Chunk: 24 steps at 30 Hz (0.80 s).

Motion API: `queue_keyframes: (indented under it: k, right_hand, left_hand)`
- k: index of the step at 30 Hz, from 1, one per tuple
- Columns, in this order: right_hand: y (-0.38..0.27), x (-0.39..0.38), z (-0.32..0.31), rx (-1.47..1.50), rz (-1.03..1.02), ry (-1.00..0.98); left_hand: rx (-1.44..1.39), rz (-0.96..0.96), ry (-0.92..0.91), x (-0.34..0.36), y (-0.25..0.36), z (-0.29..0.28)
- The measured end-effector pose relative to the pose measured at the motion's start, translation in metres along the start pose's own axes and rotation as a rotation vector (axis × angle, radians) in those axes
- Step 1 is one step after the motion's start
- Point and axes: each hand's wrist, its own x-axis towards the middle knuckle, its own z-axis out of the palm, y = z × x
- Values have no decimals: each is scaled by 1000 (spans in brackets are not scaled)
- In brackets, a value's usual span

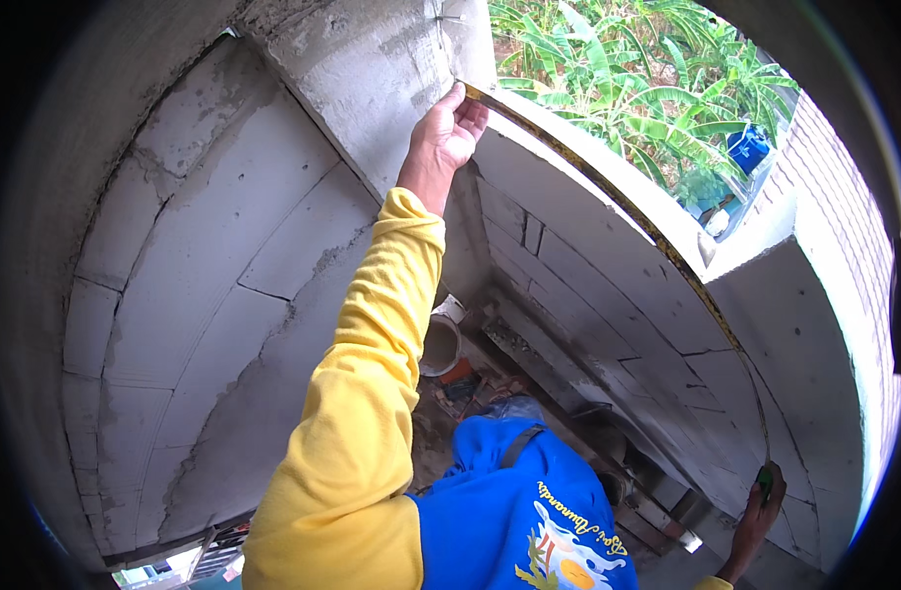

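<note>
A long yellow tape measure blade [608, 187] runs along the top edge of the pale block wall [608, 265], bowing down to the right. My left hand [446, 138], arm raised, pinches its far end against the corner of the concrete column [372, 69]. At the lower right my right hand [758, 516] grips the dark green tape measure case [764, 480], close to the wall face. Some fingers of the right hand are hidden behind the case.
Block wall with rough mortar joints [224, 236] stands on the left. Beyond the opening grow broad green leaves [617, 88], with a blue container [749, 147] near them. Below are a pale bucket [439, 344], brick rubble [460, 388] and a ledge along the wall foot.
</note>
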Motion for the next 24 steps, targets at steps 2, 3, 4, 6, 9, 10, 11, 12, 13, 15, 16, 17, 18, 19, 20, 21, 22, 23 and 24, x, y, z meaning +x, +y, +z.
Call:
queue_keyframes:
  k: [2,3,4,6,9,10,11,12,13,15,16,17,18,19,20,21,22,23,24]
  right_hand:
    - [-32,-3,11,68,21,65]
    - [-47,-3,17,102,35,98]
    - [-54,-4,21,129,43,103]
    - [-63,-9,32,182,69,113]
    - [-86,-17,41,147,103,137]
    - [-109,-17,45,201,212,129]
    - [-115,-18,50,206,232,137]
    - [-119,-18,57,227,246,142]
    - [-115,-23,59,175,181,163]
    - [-129,-26,61,205,262,143]
    - [-137,-30,67,237,292,131]
    - [-140,-35,68,205,234,158]
    - [-144,-37,68,221,252,179]
    - [-149,-42,71,241,280,177]
    - [-154,-46,75,261,306,174]
    - [-158,-49,79,271,269,199]
    - [-162,-50,83,295,287,201]
    - [-164,-52,85,318,304,203]
    - [-167,-55,87,340,321,206]
  left_hand:
    - [-11,-25,20,12,6,6]
    - [-14,-24,22,17,8,7]
    - [-15,-22,19,26,11,12]
    - [-30,-46,14,43,15,16]
    - [-82,-130,-102,75,12,2]
    - [-139,-157,-93,81,14,-5]
    - [-112,-120,-21,77,15,-4]
    - [-124,-152,-51,87,29,-15]
    - [-125,-140,-46,84,23,-13]
    - [-165,-177,-88,79,23,-13]
    - [-157,-152,-76,77,27,-12]
    - [-158,-146,-70,77,23,-11]
    - [-161,-139,-62,80,18,-7]
    - [-153,-146,-80,82,18,-7]
    - [-147,-151,-98,83,17,-7]
    - [-161,-152,-85,83,17,-8]
    - [-154,-136,-73,83,19,-7]
    - [-147,-137,-73,84,20,-8]
    - [-141,-138,-73,84,20,-10]
